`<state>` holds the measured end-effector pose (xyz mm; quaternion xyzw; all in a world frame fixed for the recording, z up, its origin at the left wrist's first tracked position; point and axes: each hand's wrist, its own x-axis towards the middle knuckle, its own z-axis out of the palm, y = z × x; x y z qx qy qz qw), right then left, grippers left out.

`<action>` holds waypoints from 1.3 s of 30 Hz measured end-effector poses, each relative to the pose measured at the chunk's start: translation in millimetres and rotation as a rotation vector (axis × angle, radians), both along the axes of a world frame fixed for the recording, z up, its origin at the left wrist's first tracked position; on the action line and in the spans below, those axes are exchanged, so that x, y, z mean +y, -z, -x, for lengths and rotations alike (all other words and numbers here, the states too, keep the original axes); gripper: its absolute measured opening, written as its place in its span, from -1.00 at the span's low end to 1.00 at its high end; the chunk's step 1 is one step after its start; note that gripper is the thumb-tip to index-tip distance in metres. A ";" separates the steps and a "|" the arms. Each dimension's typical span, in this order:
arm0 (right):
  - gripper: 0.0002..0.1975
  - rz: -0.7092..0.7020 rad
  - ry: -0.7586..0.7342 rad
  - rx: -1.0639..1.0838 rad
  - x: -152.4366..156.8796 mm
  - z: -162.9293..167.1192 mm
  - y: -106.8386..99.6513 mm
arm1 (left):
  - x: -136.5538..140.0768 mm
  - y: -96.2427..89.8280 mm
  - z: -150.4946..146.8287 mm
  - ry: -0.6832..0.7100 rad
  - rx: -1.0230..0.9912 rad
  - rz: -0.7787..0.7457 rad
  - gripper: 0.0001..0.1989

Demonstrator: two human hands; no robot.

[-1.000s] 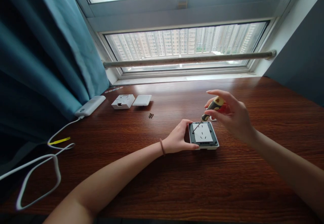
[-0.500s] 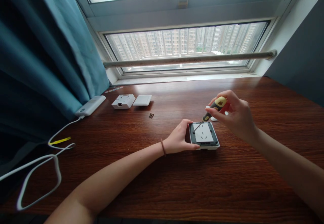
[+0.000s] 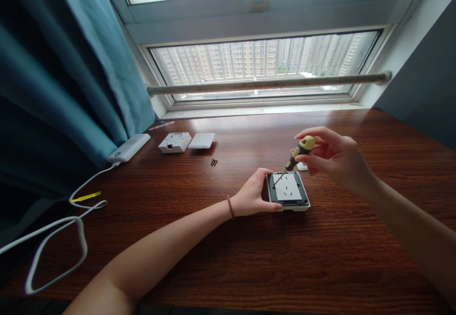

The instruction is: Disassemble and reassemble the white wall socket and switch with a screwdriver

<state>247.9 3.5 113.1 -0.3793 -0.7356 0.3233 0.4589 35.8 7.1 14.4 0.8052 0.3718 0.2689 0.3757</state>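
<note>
On the wooden table lies a wall socket (image 3: 288, 187) with a white face in a grey frame, seated on a white box. My left hand (image 3: 254, 194) grips its left side, thumb along the near edge and fingers at the far corner. A yellow and black screwdriver (image 3: 300, 152) slants down to the left, its tip at a screw hole on the socket's left side. My right hand (image 3: 335, 156) holds the screwdriver's handle between thumb and fingers. Behind that hand a small white piece (image 3: 302, 167) is partly hidden.
Several dark screws (image 3: 213, 162) lie left of the socket. Farther back are a white box (image 3: 175, 142) and a white cover plate (image 3: 201, 141). A white power bank (image 3: 128, 148) with a cable (image 3: 82, 239) lies by the blue curtain (image 3: 117, 68). A rail (image 3: 267, 84) crosses the window.
My right hand's fingers have shifted and loosened around the screwdriver handle, which has turned and stands slightly steeper. The left hand and the socket stay in place.
</note>
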 end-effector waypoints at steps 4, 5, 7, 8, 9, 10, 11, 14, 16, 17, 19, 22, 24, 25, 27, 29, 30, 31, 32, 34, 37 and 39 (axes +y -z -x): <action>-0.73 -0.216 0.344 -0.045 -1.7 9.4 12.1 | -0.5 -0.7 -0.1 -0.004 -0.016 0.017 -0.25; -0.74 -0.207 0.328 -0.041 -2.4 11.0 13.1 | -0.6 -0.9 -0.2 -0.003 -0.023 0.020 -0.25; -0.69 -0.109 0.196 0.018 -3.3 12.4 12.3 | -0.8 -1.2 -0.2 0.003 -0.032 0.022 -0.26; -0.63 -0.051 0.123 0.056 -3.3 12.2 10.9 | -0.9 -1.2 -0.2 0.005 -0.033 0.021 -0.26; -0.59 -0.002 0.068 0.087 -3.1 11.4 8.9 | -0.9 -1.2 -0.2 0.006 -0.030 0.019 -0.26; -0.57 0.034 0.027 0.105 -2.5 10.0 6.6 | -0.9 -1.1 -0.1 0.005 -0.025 0.017 -0.26; -0.56 0.058 -0.006 0.108 -1.8 8.2 4.1 | -0.9 -0.9 -0.1 0.002 -0.020 0.016 -0.26; -0.48 0.115 -0.106 0.070 0.7 0.5 -4.1 | -1.1 -0.6 -0.2 -0.007 -0.017 0.013 -0.25; -0.46 0.155 -0.190 0.037 1.9 -4.6 -8.4 | -1.2 -0.8 -0.3 -0.005 -0.024 0.010 -0.26; -0.48 0.169 -0.215 0.021 2.2 -6.4 -9.4 | -1.3 -1.0 -0.4 -0.002 -0.025 0.008 -0.26; -0.60 0.153 -0.184 0.007 2.6 -7.5 -8.4 | -1.4 -1.6 -0.4 0.002 -0.020 0.004 -0.26; -0.75 0.039 0.050 0.059 2.1 -2.2 0.0 | -1.3 -2.1 -0.2 0.000 -0.012 -0.001 -0.26; -0.72 -0.043 0.195 0.087 1.2 3.4 6.2 | -1.2 -2.0 0.0 -0.001 -0.004 -0.004 -0.25; -0.74 -0.063 0.222 0.087 0.8 5.8 8.3 | -1.1 -1.8 0.1 0.001 0.001 -0.004 -0.25; -0.69 -0.035 0.169 0.092 0.3 8.6 10.1 | -1.0 -1.3 0.2 0.002 0.006 -0.004 -0.24; -0.53 0.043 0.045 0.139 0.6 8.6 9.0 | -0.9 -0.7 0.2 0.000 0.003 -0.003 -0.25; -0.49 0.080 -0.009 0.170 1.0 7.7 7.8 | -0.8 -0.5 0.2 -0.001 -0.002 -0.003 -0.25; -0.47 0.108 -0.051 0.195 1.5 6.5 6.3 | -0.8 -0.3 0.1 -0.002 -0.007 -0.004 -0.25; -0.47 0.129 -0.088 0.207 1.9 5.0 4.7 | -0.9 -0.2 0.0 -0.002 -0.011 -0.003 -0.25; -0.47 0.159 -0.167 0.199 2.4 1.8 1.2 | -1.1 -0.1 -0.2 -0.001 -0.019 0.001 -0.24; -0.41 0.155 -0.242 0.149 1.6 -1.3 -3.2 | -1.6 -0.3 -0.5 -0.004 -0.038 0.018 -0.24; -0.44 0.099 -0.181 0.112 0.7 -1.5 -4.1 | -1.8 -0.5 -0.7 -0.007 -0.052 0.026 -0.25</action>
